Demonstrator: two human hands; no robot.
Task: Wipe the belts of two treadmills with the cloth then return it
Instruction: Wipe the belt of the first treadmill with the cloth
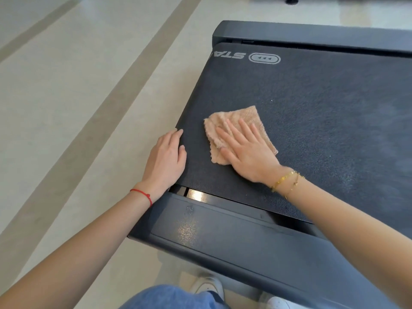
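The right hand [247, 150] lies flat on the cloth [236, 132], fingers straight and a little spread, pressing it down onto the treadmill belt [312, 112]. The cloth is a peach-coloured terry piece, folded and rumpled, and it sits on the belt near the belt's left edge, closer to the near end than to the far one. The left hand [166, 159] rests open on that same left edge of the belt, just beside the cloth but not touching it, with its fingertips on the dark surface and its palm hanging over the side. A red string bracelet [142, 195] circles the left wrist, and thin gold bracelets [286, 180] circle the right.

Beyond the cloth, at the far end of the belt, there is a printed grey logo [264, 58], read upside down from here. The dark end cover [223, 237] of the treadmill lies on the near side of the belt. Below that cover I can see blue jeans [171, 297] and white shoes [209, 284] on the pale tiled floor [66, 108].
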